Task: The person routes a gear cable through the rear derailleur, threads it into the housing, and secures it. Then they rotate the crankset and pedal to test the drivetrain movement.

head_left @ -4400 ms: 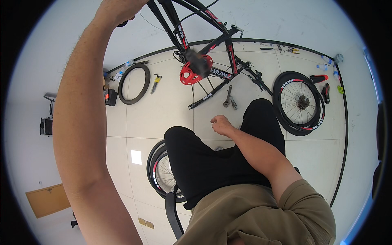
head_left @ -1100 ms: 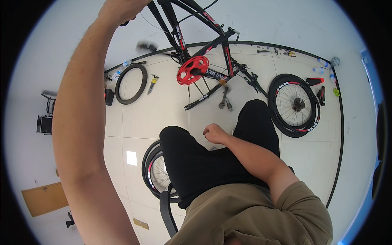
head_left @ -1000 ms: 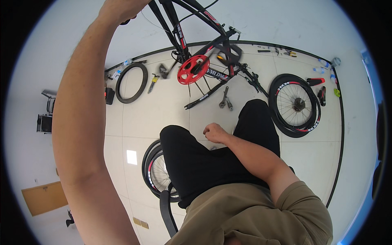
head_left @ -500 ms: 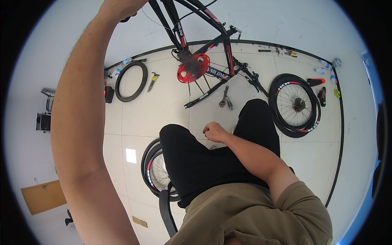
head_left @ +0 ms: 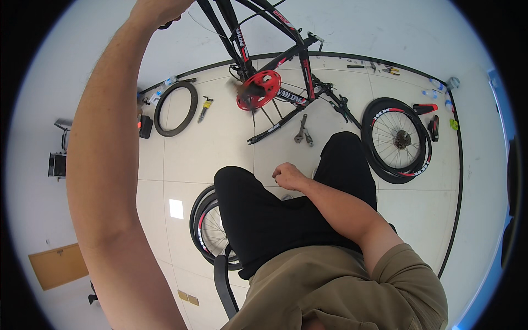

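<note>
A black bike frame [head_left: 240, 38] with red and white trim stands in front of me. Its red chainring [head_left: 269, 88] is in view, with a dark part smeared by motion at its left. High at the upper left, my left hand [head_left: 162, 10] is closed, partly cut off by the picture's edge; a small dark piece shows under the fingers, too little to name. My right hand [head_left: 289, 177] hovers or rests between my knees, fingers curled in, with nothing seen in them. Beyond it, an adjustable wrench [head_left: 301, 130] lies on the floor beside another metal tool [head_left: 308, 137].
A spoked wheel with tyre [head_left: 396, 140] lies at the right, and another wheel [head_left: 212, 231] by my left leg. A bare tyre [head_left: 176, 109] and a yellow-and-black tool [head_left: 205, 109] lie at the left. Small tools [head_left: 390, 70] and bottles [head_left: 437, 84] line the far wall.
The chainring's dark blurred part has shifted from over its middle to its left side. My left hand has moved slightly left; my right hand stays put.
</note>
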A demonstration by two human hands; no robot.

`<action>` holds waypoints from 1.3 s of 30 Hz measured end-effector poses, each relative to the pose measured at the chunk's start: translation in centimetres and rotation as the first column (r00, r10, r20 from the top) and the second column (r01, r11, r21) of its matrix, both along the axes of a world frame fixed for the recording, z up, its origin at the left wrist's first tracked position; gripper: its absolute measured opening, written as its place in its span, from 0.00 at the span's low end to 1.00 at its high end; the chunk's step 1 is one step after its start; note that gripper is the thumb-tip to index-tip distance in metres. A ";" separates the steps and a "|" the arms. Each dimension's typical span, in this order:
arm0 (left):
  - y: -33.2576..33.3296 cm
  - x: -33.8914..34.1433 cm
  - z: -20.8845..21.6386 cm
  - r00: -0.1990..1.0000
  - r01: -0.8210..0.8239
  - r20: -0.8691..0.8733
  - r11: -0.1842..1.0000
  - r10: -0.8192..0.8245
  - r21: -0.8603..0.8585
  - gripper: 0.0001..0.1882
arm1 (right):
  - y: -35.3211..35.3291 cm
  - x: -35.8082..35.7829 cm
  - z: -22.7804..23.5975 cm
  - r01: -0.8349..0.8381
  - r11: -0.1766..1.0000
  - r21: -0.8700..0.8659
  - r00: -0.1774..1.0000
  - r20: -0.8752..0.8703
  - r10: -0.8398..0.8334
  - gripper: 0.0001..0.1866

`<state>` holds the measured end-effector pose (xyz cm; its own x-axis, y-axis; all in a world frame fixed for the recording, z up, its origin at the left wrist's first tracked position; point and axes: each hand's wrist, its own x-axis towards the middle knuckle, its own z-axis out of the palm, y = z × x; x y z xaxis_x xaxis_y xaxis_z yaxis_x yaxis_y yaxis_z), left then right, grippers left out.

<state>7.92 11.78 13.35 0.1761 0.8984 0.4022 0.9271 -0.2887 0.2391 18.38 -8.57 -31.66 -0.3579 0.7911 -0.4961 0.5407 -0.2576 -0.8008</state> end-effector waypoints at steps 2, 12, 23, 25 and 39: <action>0.1 0.0 0.0 1.000 -0.012 0.000 1.000 0.012 -0.004 0.26 | 0.0 0.1 0.2 -0.008 1.000 0.015 1.000 0.002 0.008 0.18; -0.4 0.3 0.2 0.999 -0.033 0.013 0.998 0.034 -0.044 0.25 | 0.2 0.1 1.3 -0.010 0.996 -0.086 1.000 -0.019 0.008 0.19; -0.7 0.1 0.3 1.000 -0.007 0.024 0.998 0.009 -0.060 0.23 | 0.1 0.0 1.0 -0.006 0.998 -0.060 1.000 -0.013 0.005 0.18; -0.3 0.3 0.2 0.999 -0.032 0.029 0.997 0.034 -0.069 0.23 | 0.1 0.0 0.6 -0.001 0.999 -0.052 1.000 -0.016 0.001 0.18; -0.3 0.4 0.0 0.999 -0.039 0.003 0.999 0.039 -0.036 0.24 | 0.3 0.0 0.5 -0.002 0.997 -0.075 1.000 -0.024 0.000 0.19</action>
<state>8.33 11.45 13.33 0.1394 0.9186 0.3697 0.9365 -0.2436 0.2521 18.33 -8.29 -31.20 -0.3713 0.7514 -0.5455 0.5221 -0.3169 -0.7918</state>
